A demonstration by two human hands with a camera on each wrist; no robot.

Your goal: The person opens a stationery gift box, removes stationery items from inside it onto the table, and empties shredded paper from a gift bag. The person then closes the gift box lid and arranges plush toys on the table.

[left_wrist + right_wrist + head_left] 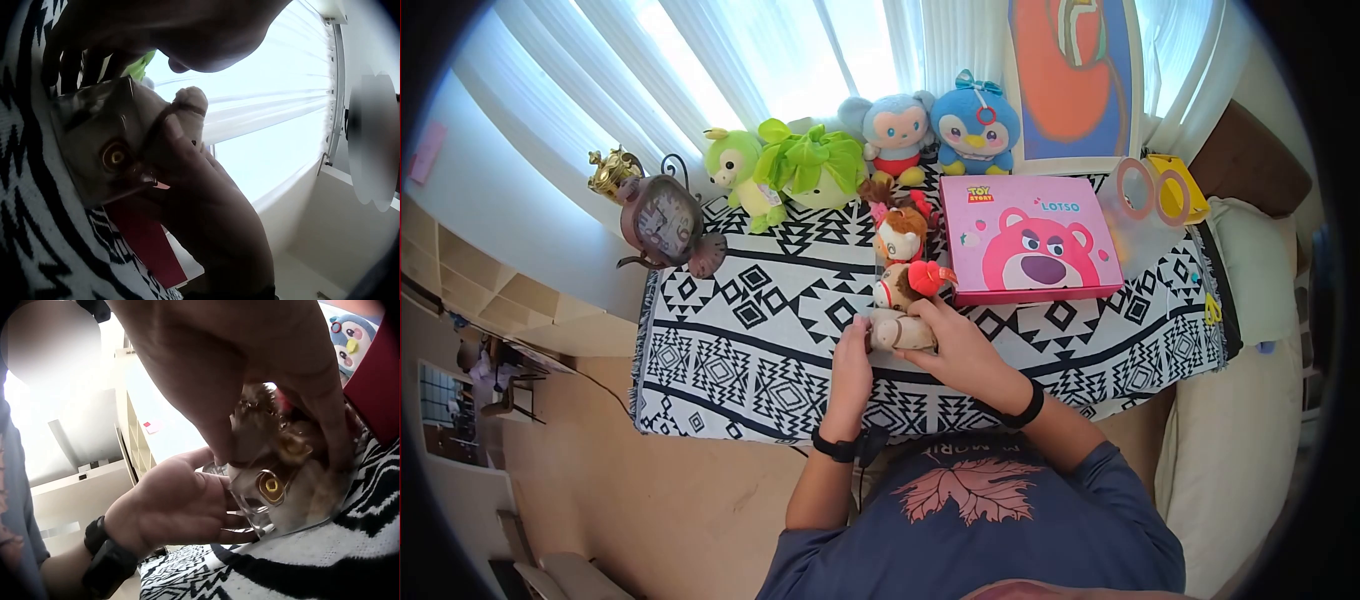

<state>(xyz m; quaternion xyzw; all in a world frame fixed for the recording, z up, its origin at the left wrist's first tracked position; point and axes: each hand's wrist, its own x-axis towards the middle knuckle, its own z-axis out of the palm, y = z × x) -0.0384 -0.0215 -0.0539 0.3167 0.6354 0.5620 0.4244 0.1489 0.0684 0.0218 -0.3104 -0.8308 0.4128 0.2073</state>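
Note:
A cream plush horse (pixel 900 332) with a brown strap sits partly in a clear plastic box (pixel 257 520) near the table's front edge. My right hand (pixel 962 348) grips the plush horse from above, thumb on its near side and fingers on its far side. In the left wrist view, the plush body (pixel 195 103) sticks out past the box edge. Beside the box, my left hand (pixel 853 372) stands with fingers extended along its side. Two more plush horses, one with a red bow (pixel 928 280) and a brown-and-white one (pixel 900 238), are lined up behind.
A pink Lotso box (pixel 1030 240) stands right of the horses. Behind are a green plush (pixel 745 175), a leafy plush (pixel 812 165), a blue-eared plush (pixel 897 130) and a penguin plush (pixel 973 125). A bird-shaped clock (pixel 665 220) is at left, tape rolls (pixel 1172 195) at right.

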